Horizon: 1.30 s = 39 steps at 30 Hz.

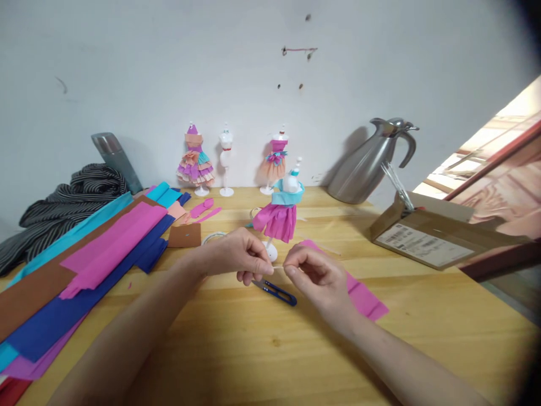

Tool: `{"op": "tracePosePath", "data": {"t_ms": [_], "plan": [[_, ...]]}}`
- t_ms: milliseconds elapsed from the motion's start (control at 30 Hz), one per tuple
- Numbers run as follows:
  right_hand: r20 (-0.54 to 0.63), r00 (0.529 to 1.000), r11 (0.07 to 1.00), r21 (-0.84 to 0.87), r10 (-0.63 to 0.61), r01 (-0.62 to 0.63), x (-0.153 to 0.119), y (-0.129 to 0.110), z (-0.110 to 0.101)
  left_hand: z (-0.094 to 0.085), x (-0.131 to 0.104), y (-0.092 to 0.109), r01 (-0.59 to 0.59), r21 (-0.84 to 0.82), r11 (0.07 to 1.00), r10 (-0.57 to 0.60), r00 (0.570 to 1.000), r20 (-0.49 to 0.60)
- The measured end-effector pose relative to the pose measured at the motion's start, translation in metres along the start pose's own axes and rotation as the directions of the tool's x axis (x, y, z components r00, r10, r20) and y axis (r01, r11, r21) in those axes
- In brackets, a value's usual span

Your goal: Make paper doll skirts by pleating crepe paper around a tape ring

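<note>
My left hand (243,256) and my right hand (319,276) are both closed in a pinch, holding the two ends of a thin, pale strip (278,267) between them. Just behind them stands a small white dress form (291,183) with a turquoise top and a magenta skirt (276,221), its round white base partly behind my left hand. Blue thread snips (276,292) lie on the table below my hands. Under and beside my right hand is a piece of magenta paper (366,299).
Stacked coloured crepe paper (114,237) and striped cloth (84,197) lie left, near a flask (116,160). More dress forms (195,160) stand by the wall. A metal jug (366,163) and an open cardboard box (426,231) are at the right.
</note>
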State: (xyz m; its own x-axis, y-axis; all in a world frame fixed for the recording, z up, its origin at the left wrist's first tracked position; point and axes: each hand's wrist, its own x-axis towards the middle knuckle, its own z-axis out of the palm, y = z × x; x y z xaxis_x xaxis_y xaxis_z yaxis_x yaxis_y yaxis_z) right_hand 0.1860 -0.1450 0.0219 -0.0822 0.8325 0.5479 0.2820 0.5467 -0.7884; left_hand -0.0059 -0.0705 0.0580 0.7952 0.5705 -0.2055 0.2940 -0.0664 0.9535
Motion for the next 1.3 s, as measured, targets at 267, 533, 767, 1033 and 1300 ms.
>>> {"op": "tracePosePath", "data": {"t_ms": [267,533,767,1033,1300], "plan": [[0.171,0.979,0.907,-0.385,-0.111,0.170,0.024,-0.035,-0.039,0.010,0.031,-0.038,-0.024,-0.479,0.877,-0.092,0.972,-0.217],[0.366,0.922,0.630,-0.688,-0.128,0.360,0.055,-0.044,-0.022,0.052,0.051,-0.044,-0.362,-0.688,0.629,-0.035,0.871,-0.490],[0.237,0.972,0.513,-0.835,0.009,0.199,0.063,-0.034,-0.009,0.046,0.054,-0.048,-0.438,-0.725,0.532,-0.046,0.840,-0.541],[0.312,0.949,0.422,-0.856,-0.038,0.298,0.065,-0.016,0.000,0.045,0.056,-0.060,-0.452,-0.740,0.498,0.008,0.856,-0.517],[0.340,0.917,0.307,-0.868,-0.208,0.391,0.057,-0.004,0.002,0.044,0.053,-0.058,-0.444,-0.750,0.490,0.009,0.863,-0.505]]}}
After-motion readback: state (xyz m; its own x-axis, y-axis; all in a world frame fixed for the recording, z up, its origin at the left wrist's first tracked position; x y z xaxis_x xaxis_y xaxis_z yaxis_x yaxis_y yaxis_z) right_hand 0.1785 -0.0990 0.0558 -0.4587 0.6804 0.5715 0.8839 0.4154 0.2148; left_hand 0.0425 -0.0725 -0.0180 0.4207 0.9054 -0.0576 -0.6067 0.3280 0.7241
